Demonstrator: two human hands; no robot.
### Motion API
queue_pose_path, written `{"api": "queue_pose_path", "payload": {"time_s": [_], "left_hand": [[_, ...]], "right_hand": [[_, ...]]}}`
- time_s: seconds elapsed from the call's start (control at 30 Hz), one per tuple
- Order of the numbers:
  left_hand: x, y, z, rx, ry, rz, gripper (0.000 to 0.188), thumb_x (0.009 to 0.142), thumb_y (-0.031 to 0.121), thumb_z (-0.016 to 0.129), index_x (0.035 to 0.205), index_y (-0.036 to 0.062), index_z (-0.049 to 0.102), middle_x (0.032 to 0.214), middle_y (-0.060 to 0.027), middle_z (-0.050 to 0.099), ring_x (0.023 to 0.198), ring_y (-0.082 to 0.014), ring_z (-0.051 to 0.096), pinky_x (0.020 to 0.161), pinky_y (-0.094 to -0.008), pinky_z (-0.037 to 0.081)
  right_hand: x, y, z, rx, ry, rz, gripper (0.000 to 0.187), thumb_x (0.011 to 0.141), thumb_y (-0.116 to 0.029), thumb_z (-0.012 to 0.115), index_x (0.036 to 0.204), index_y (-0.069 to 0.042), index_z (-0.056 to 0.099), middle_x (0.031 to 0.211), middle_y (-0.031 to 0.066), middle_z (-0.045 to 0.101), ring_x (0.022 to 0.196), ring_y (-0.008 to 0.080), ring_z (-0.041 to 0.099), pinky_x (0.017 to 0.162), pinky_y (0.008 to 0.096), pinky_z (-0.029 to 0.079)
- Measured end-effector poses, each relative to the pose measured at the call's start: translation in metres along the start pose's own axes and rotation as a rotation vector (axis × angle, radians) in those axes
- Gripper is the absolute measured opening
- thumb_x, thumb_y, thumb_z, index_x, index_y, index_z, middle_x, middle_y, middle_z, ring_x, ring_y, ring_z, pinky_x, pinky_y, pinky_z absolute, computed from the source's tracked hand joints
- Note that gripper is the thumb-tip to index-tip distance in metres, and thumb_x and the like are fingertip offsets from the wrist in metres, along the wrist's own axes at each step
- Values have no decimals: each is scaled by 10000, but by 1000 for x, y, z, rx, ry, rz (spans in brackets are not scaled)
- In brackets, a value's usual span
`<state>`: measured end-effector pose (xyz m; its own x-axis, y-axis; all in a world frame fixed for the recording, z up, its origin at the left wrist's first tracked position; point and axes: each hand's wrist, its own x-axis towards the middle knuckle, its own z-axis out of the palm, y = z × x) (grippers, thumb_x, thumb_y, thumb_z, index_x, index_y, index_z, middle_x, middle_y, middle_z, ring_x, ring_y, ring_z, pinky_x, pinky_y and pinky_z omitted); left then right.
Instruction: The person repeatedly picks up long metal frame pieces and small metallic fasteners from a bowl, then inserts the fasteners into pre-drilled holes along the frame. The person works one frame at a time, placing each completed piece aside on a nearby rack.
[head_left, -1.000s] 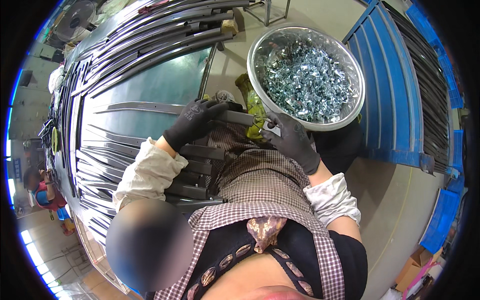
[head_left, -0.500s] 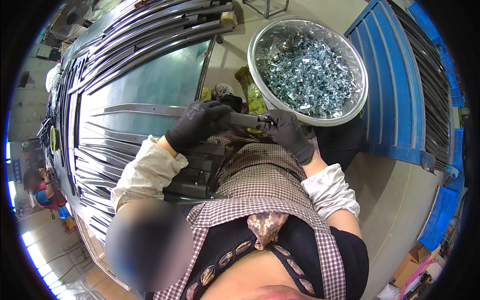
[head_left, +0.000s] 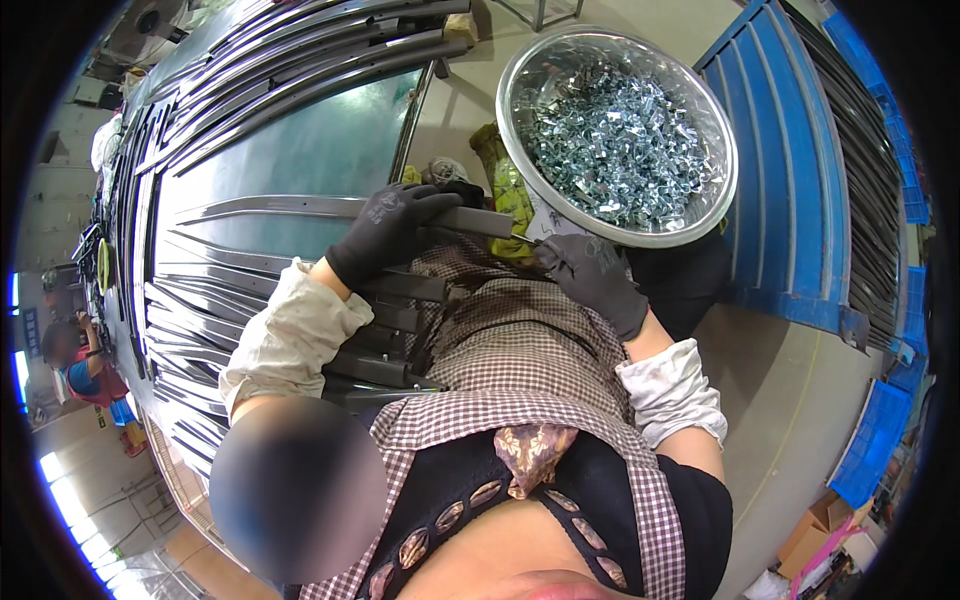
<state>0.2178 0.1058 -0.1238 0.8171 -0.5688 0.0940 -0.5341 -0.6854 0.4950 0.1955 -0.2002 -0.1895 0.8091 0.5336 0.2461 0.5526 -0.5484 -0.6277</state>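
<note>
My left hand (head_left: 388, 232), in a black glove, is wrapped round a long dark grey metal profile (head_left: 480, 222). The profile reaches leftward over the table, and its near end sticks out to the right of my fingers. Just beyond that end is my right hand (head_left: 596, 277), also black-gloved, with its fingers pinched together. From the pinch a thin, shiny sliver (head_left: 524, 238) points toward the profile's end; its kind is too small to make out. Beyond my right hand stands a large metal basin (head_left: 727, 180) heaped with small shiny metal clips (head_left: 620, 145).
The green-topped table (head_left: 330, 140) carries a stack of dark profiles (head_left: 330, 50) at the back and several more (head_left: 230, 330) beside my left arm. A blue metal rack (head_left: 780, 170) stands at the right. Far left is another person (head_left: 88, 375).
My right hand has drawn back from the profile's end, to the right and slightly toward me, baring that end. The left hand keeps its hold, shifted slightly left.
</note>
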Motion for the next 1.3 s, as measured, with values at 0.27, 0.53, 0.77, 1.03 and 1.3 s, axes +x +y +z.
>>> {"api": "queue_pose_path", "payload": {"time_s": [0.27,0.53,0.77,1.03,1.3], "left_hand": [[0,3,-1,22,-49,-37,388,798,218,750,1147,71,665,1012,-156,684,904,-357,662,778,-436,529],[-1,7,-6,107,-137,46,494,840,193,710,1315,118,599,946,-134,653,839,-339,628,756,-446,503],[-10,6,-9,155,-126,10,492,860,233,697,1329,142,580,934,-148,654,784,-351,654,694,-445,518],[-77,47,-82,-19,-429,-196,432,847,193,716,1259,94,632,951,-158,677,817,-340,671,730,-409,538],[-31,-22,-112,-108,-59,-267,354,870,186,741,1187,43,674,952,-159,692,832,-242,663,757,-361,529]], "right_hand": [[34,-34,-17,-211,-198,-9,228,928,-289,609,903,-70,667,782,132,662,731,322,649,633,446,501],[9,-4,-39,-98,-35,14,219,917,-293,609,852,-89,654,735,104,659,665,287,657,610,407,513],[22,31,-85,-137,58,297,254,893,-332,656,914,-80,688,774,133,675,726,319,671,659,415,521],[81,93,-57,-374,70,251,287,907,-303,588,1125,-123,639,1036,127,690,936,310,671,789,431,538],[100,110,-51,-434,2,363,226,904,-298,580,1038,-129,648,979,144,703,911,351,675,784,467,536]]}}
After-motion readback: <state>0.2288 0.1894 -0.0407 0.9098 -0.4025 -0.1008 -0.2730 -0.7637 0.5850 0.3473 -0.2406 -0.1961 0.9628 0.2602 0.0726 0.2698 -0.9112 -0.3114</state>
